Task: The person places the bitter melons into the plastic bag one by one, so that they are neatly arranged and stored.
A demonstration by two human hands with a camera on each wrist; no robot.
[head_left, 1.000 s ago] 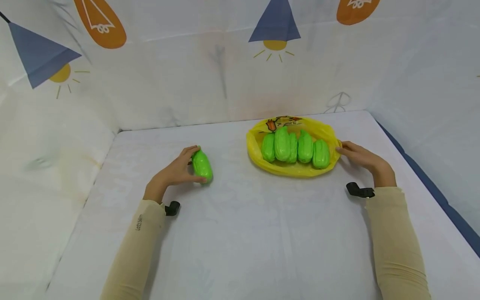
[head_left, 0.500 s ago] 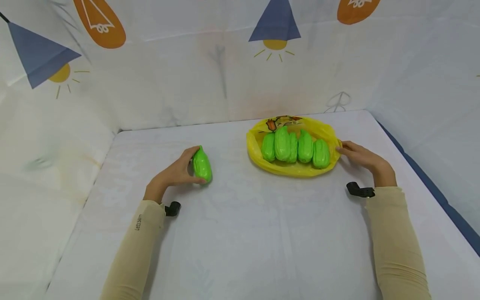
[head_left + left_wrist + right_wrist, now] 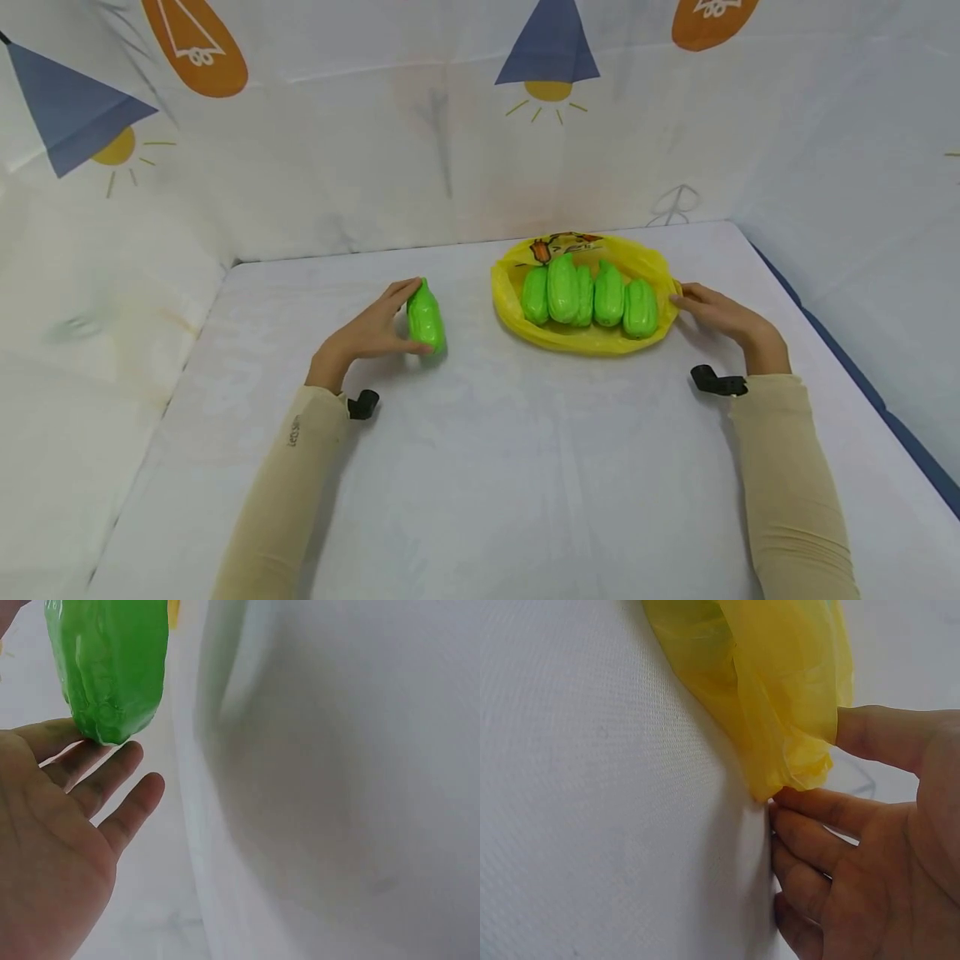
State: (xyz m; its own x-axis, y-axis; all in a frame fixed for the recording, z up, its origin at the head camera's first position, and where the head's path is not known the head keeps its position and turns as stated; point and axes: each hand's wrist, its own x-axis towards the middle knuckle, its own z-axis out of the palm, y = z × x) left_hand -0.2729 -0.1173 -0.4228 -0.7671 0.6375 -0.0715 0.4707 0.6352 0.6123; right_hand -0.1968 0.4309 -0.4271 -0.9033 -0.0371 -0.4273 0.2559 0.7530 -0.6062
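In the head view my left hand holds a glossy green toy vegetable between thumb and fingertips, its narrow tip pointing away from me. The left wrist view shows the ribbed blunt end of this green vegetable against the fingers, with its shadow on the white cloth. To the right, a yellow plastic bag lies spread with its mouth up, several similar green vegetables standing side by side in it. My right hand pinches the bag's right edge; in the right wrist view thumb and forefinger meet the gathered yellow plastic.
White cloth covers the table. A white printed sheet hangs behind and along both sides. Each wrist carries a small black camera mount beside a beige sleeve. A blue strip runs along the table's right side.
My left hand has closed its hold on the green toy vegetable and carried it slightly right and away from me, toward the bag. The right hand and the bag stay in place.
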